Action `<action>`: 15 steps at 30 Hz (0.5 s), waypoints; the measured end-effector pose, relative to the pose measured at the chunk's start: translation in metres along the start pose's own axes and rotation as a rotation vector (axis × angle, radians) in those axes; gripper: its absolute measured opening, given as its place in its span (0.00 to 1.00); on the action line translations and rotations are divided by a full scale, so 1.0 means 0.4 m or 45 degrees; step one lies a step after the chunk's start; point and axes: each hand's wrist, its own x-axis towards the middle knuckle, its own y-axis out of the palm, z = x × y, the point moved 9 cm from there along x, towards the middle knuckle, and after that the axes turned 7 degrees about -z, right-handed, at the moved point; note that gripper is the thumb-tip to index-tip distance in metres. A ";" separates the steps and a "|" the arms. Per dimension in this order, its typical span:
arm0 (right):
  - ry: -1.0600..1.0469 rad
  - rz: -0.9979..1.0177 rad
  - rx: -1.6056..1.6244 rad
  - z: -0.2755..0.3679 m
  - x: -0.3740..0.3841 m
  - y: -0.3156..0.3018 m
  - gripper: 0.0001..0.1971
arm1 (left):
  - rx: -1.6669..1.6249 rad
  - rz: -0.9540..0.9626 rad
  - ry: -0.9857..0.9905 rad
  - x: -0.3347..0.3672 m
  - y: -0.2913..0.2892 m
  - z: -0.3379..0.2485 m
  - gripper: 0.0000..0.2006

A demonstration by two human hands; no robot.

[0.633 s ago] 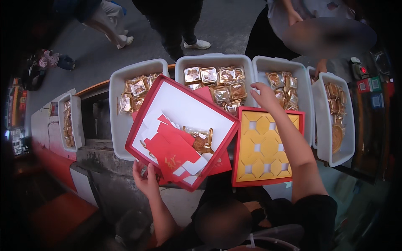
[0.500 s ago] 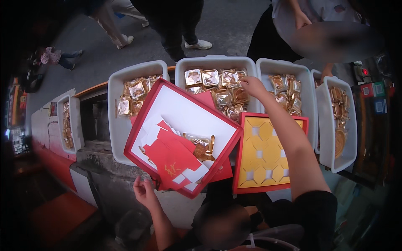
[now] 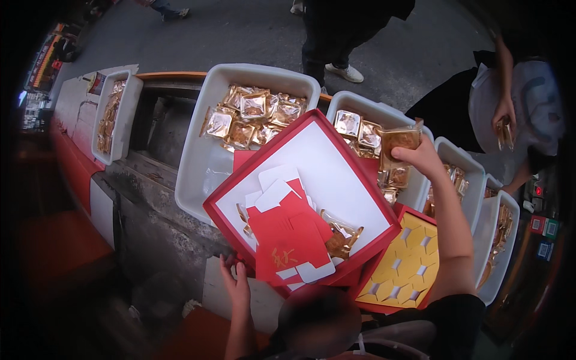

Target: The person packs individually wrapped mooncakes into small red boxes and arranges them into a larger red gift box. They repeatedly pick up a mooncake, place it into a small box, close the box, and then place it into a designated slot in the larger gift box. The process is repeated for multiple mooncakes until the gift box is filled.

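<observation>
My right hand (image 3: 425, 157) grips a wrapped mooncake (image 3: 397, 144) in clear film and a gold tray, raised over a grey tub (image 3: 355, 103) of similar packs. In front of me lies a tilted red box (image 3: 211, 203) with a white inside. It contains folded red and white card cartons (image 3: 288, 231) and a few wrapped pastries (image 3: 343, 237). Beside its near left edge, my left hand (image 3: 238, 287) is open, fingers apart, holding nothing. Under my right forearm is a second red box with a yellow slotted insert (image 3: 403, 259).
More grey tubs of wrapped pastries stand left (image 3: 187, 171), far left (image 3: 127, 120) and right (image 3: 507, 258). Across the tubs, a person's hand (image 3: 504, 117) holds wrapped packs. Another person in dark trousers (image 3: 327, 45) stands on the pavement beyond.
My right hand has come up from the tub with a wrapped mooncake in it. The view has turned left, so the boxes and tubs appear shifted right. My left hand stays near the box edge.
</observation>
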 end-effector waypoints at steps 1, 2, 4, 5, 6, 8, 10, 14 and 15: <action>0.044 0.185 0.143 0.045 -0.030 0.055 0.31 | 0.121 0.005 0.031 0.002 0.005 0.000 0.29; -0.202 0.096 -0.235 0.091 -0.039 0.080 0.35 | 0.155 0.031 0.078 0.004 0.019 -0.007 0.29; -0.377 0.464 -0.525 0.155 -0.058 0.227 0.31 | 0.236 0.079 0.170 0.012 0.036 -0.024 0.28; -0.421 0.484 -0.612 0.178 -0.046 0.257 0.29 | 0.428 0.096 0.297 0.024 0.040 -0.047 0.26; -0.477 0.515 -0.703 0.208 -0.017 0.289 0.27 | 0.426 0.088 0.288 0.029 0.038 -0.043 0.25; -0.485 0.292 -0.522 0.270 0.086 0.307 0.20 | 0.439 0.101 0.265 0.031 0.050 -0.025 0.23; -0.660 -0.145 -0.539 0.368 0.223 0.301 0.16 | 0.378 0.142 0.278 0.029 0.068 -0.037 0.18; -0.862 0.112 -1.260 0.271 0.484 0.534 0.13 | 0.481 0.124 0.357 0.031 0.079 -0.054 0.16; -0.914 0.257 -1.508 0.219 0.531 0.591 0.12 | 0.485 0.136 0.354 0.037 0.087 -0.042 0.15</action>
